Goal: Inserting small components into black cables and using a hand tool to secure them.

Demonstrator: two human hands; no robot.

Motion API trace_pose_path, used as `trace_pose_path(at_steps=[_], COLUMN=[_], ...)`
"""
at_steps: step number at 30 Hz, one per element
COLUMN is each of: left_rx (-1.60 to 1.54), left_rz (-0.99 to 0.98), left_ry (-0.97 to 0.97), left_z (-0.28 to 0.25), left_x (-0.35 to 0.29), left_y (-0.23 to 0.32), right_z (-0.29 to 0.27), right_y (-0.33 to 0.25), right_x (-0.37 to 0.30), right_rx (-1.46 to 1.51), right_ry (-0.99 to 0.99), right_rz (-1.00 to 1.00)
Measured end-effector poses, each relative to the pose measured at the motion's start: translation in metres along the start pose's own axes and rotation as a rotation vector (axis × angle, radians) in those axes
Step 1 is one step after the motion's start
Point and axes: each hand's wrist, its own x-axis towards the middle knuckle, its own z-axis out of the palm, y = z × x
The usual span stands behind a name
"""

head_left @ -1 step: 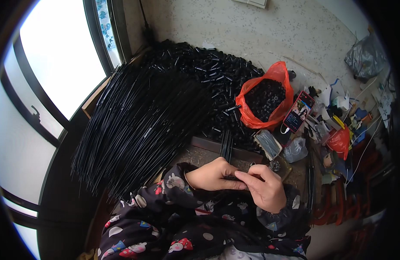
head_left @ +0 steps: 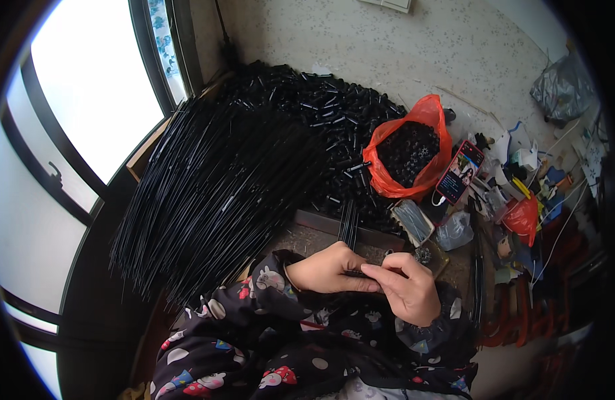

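Observation:
Close together in front of me, both my hands are closed, fingertips meeting. My left hand is wrapped round the near end of a small bunch of thin black rods, which runs away from me over a dark raised edge. Against the left thumb and fingers, my right hand pinches with thumb and forefinger; whatever is between them is too small and covered to make out. Just beyond the right hand lies a small cluster of shiny metal bits.
A large heap of long black rods fills the left. Behind lie many short black tubes. An orange plastic bag holds small dark parts. Near it are a phone, a box of thin pale sticks and a clear bag.

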Motion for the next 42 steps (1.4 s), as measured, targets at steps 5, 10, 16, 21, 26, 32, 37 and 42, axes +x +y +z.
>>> trace_pose_path(at_steps=[5,10,16,21,26,32,37,42], left_rx=[-0.059,0.844,1.084,1.054,1.073,1.037,0.905,0.915], left_rz=[-0.054,-0.222,-0.174,-0.176,-0.083,-0.113,-0.177,-0.129], left_ry=[-0.027,-0.003,-0.080,-0.145,-0.144,-0.115,-0.180,-0.133], left_z=[0.018,0.050,0.043,0.044,0.050,0.044,0.038,0.045], left_x=[-0.003,-0.031,-0.038,-0.054,-0.073,-0.073,-0.067,-0.072], left_y=[-0.029,-0.093,-0.111,-0.099,-0.104,-0.097,-0.096,-0.111], right_z=[0.004,0.002,0.020,0.039,0.036,0.039,0.045,0.142], right_y=[-0.015,-0.008,-0.059,0.081,0.220,0.229,0.186,0.146], right_x=[0.011,-0.001,-0.019,0.008,-0.079,-0.079,-0.033,-0.048], right_rx=[0.074,0.012,0.460,0.244,-0.659,-0.612,-0.483,1.874], right_ry=[0.056,0.088,-0.486,0.009,0.058,0.091,0.309,0.279], right_rz=[0.122,0.201,0.004,0.510,0.740,0.588,0.498,1.153])
